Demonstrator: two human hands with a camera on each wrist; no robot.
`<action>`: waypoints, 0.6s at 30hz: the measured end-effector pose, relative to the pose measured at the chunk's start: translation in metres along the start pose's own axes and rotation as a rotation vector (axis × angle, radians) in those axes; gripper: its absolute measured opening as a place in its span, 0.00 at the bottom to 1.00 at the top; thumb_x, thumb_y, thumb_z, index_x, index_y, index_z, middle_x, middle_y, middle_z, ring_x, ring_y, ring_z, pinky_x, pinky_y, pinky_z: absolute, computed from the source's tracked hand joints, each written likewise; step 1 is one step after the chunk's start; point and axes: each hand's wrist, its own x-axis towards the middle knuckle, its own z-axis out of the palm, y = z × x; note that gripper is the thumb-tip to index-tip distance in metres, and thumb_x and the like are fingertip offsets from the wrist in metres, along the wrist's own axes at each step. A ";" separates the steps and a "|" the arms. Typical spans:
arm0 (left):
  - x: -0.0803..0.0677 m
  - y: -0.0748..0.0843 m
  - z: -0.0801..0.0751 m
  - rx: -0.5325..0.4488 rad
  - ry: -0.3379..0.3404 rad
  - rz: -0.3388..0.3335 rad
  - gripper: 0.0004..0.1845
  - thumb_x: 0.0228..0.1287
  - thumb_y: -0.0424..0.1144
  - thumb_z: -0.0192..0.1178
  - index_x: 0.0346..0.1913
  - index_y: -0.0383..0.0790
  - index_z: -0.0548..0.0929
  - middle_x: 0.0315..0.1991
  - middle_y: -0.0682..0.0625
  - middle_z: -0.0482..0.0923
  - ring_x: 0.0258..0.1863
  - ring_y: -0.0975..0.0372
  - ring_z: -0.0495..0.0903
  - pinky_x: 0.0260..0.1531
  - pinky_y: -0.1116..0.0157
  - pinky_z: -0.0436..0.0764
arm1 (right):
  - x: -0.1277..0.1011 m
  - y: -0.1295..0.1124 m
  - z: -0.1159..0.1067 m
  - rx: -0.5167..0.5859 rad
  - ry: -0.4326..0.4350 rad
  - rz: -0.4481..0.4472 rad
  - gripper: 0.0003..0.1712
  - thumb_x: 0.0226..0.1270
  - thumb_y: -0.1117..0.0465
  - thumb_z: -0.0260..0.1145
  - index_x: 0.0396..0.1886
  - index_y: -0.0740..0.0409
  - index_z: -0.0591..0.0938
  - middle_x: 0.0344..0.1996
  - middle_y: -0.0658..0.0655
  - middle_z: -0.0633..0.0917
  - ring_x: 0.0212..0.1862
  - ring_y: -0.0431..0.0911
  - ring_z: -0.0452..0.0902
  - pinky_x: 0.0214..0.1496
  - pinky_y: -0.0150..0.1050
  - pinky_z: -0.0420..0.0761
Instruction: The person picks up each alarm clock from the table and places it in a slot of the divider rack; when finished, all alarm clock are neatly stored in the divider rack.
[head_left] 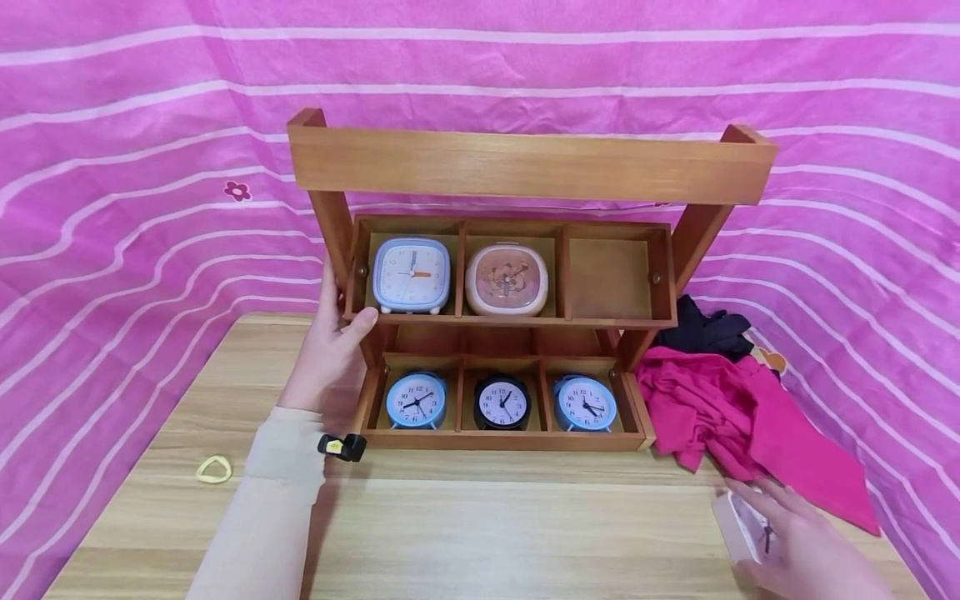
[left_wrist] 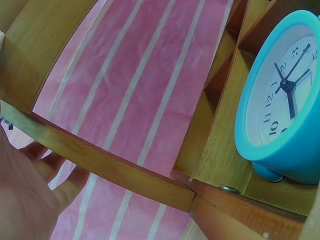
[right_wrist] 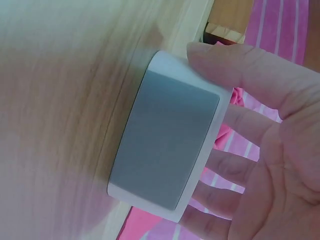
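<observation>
My left hand (head_left: 333, 346) grips the left end of the wooden rack (head_left: 525, 167), thumb curled over the front of the upper shelf, fingers behind the left post; the rack stands at the desk's (head_left: 465, 525) back edge, against the pink striped cloth (head_left: 112, 167). My right hand (head_left: 806, 546) is at the desk's front right corner, holding a white clock (head_left: 742, 525), thumb on one side and fingers wrapped round the other; the right wrist view shows its grey back panel (right_wrist: 165, 150) facing the camera. The rack's upper shelf holds a pale blue square clock (head_left: 412, 275) on the left and a pink one (head_left: 507, 279) in the middle, while the right compartment (head_left: 607, 279) is bare. Below sit a blue round clock (head_left: 416, 401), a black one (head_left: 502, 403) and another blue one (head_left: 585, 403). A magenta rag (head_left: 720, 408) lies between the rack's right end and my right hand, with a black cloth (head_left: 705, 332) behind it. A yellow ring (head_left: 213, 469) lies near the desk's left edge
</observation>
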 end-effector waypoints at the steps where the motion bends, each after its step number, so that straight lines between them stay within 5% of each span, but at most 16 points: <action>1: 0.000 0.000 0.000 0.000 0.000 0.000 0.51 0.76 0.40 0.61 0.84 0.72 0.37 0.85 0.60 0.44 0.81 0.50 0.52 0.69 0.34 0.65 | 0.001 -0.001 -0.002 -0.007 -0.017 0.012 0.57 0.34 0.47 0.89 0.68 0.61 0.78 0.64 0.80 0.73 0.61 0.79 0.71 0.45 0.71 0.83; 12: 0.000 0.002 0.000 -0.005 -0.002 -0.010 0.51 0.75 0.39 0.61 0.84 0.73 0.38 0.84 0.61 0.43 0.82 0.51 0.51 0.70 0.35 0.65 | 0.002 -0.015 -0.017 -0.085 0.059 0.000 0.55 0.27 0.43 0.90 0.63 0.57 0.84 0.59 0.72 0.79 0.57 0.75 0.75 0.47 0.77 0.77; 18: -0.001 0.002 0.000 0.000 -0.001 -0.019 0.51 0.75 0.40 0.61 0.83 0.74 0.37 0.84 0.61 0.43 0.82 0.50 0.51 0.69 0.35 0.66 | 0.007 -0.035 -0.037 -0.095 0.072 0.046 0.52 0.36 0.45 0.87 0.67 0.53 0.81 0.63 0.72 0.76 0.61 0.77 0.68 0.48 0.80 0.74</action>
